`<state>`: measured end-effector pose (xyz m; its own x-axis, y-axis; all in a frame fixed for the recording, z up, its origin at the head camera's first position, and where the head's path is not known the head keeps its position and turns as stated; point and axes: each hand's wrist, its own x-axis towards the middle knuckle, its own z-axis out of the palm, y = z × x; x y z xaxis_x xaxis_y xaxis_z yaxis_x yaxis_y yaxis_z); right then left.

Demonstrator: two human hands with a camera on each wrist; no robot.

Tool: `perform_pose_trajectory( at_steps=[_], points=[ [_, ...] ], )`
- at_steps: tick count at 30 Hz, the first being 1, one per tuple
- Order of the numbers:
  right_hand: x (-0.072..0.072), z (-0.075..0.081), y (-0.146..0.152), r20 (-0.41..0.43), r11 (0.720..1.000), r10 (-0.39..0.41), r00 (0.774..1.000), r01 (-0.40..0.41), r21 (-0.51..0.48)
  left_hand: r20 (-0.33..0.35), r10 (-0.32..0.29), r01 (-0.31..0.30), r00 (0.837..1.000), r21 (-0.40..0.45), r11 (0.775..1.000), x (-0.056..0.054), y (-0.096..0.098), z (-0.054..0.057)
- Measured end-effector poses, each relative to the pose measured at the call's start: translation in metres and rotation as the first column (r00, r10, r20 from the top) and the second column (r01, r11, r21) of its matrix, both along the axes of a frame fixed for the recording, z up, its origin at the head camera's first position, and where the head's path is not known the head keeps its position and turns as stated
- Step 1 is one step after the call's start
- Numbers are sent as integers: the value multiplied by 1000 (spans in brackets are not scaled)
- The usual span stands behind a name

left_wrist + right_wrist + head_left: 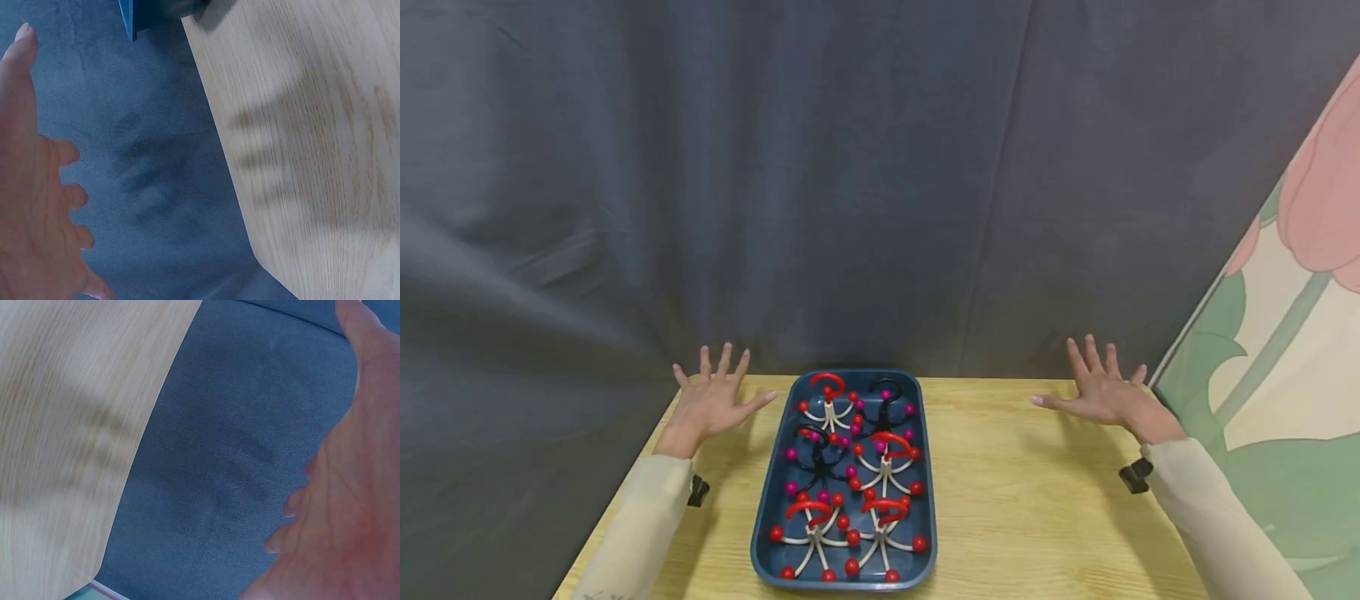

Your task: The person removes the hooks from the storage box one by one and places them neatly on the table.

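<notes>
My left hand point(710, 406) is held above the far left part of the table with its fingers spread and nothing in it. On the far right, my right hand point(1107, 395) also hovers with spread, straight fingers, holding nothing. Between them, closer to the left hand, stands a dark blue tray point(758, 533). Inside lie several small spider-shaped pieces with ball tips and a curved hook on top. Some, like this white piece point(815, 537), have red balls and a red hook; a black piece point(820, 467) has magenta balls. In both wrist views each empty palm shows beside the table edge.
The light wooden table point(1000, 500) ends at a dark grey-blue curtain point(880, 183) hanging behind it. To the right is a panel with a flower pattern point(1270, 375). A corner of the tray point(132, 19) shows at the top of the left wrist view.
</notes>
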<state>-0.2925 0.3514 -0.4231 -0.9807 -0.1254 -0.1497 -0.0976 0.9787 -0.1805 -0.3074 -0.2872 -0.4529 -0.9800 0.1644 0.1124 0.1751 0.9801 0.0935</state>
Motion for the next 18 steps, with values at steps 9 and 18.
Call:
perform_pose_trajectory(
  at_steps=[9,18],
  points=[
    [-1,1,4,-51,1000,12,999,-11,17,1,-16,16,1000,-13,1000,-2,3,2],
    [1,2,1,-117,995,64,991,-73,-72,-28,-70,72,997,65,995,4,4,3]
  ],
)
